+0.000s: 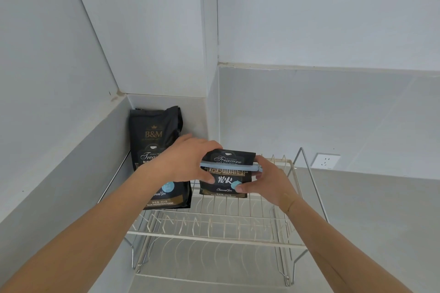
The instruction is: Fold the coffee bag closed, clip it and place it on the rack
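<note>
A black coffee bag (226, 181) with its top folded down stands upright over the top tier of a white wire rack (214, 236). A light blue clip (229, 165) runs across the fold. My left hand (188, 158) grips the bag's left side, thumb on the front. My right hand (264, 179) holds its right side, thumb near a blue round sticker. Whether the bag's base touches the rack wires I cannot tell.
A taller unfolded black coffee bag (158, 150) leans upright in the corner at the rack's left end. The rack has two tiers and stands on a grey counter between grey walls. A white wall socket (325, 161) is at the right.
</note>
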